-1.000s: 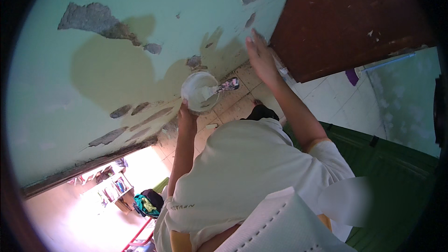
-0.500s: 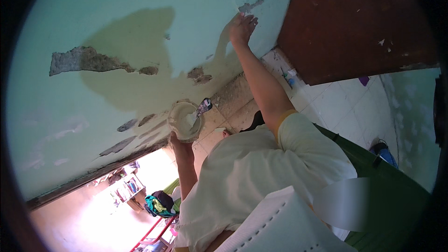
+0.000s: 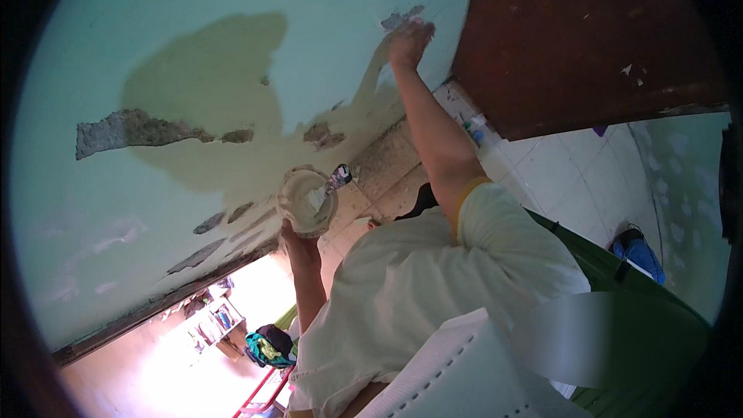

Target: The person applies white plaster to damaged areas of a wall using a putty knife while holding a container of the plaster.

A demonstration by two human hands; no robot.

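My left hand grips a round, off-white container at lower centre, holding pale paste and a tool with a mottled handle. The mint-green wall has chipped grey patches, the largest at the left. My right hand, arm stretched upward, is at a small flaked patch near the top of that wall. Its fingers look bent but are blurred, and I cannot make out whether anything is between them.
A dark brown door fills the upper right, above pale floor tiles. A blue item lies beside a green surface. Through a bright opening at lower left are shelves and piled clothes.
My right hand has risen to the small upper patch and moved slightly rightward since half a second ago. The container in my left hand sits lower and further left than a second ago.
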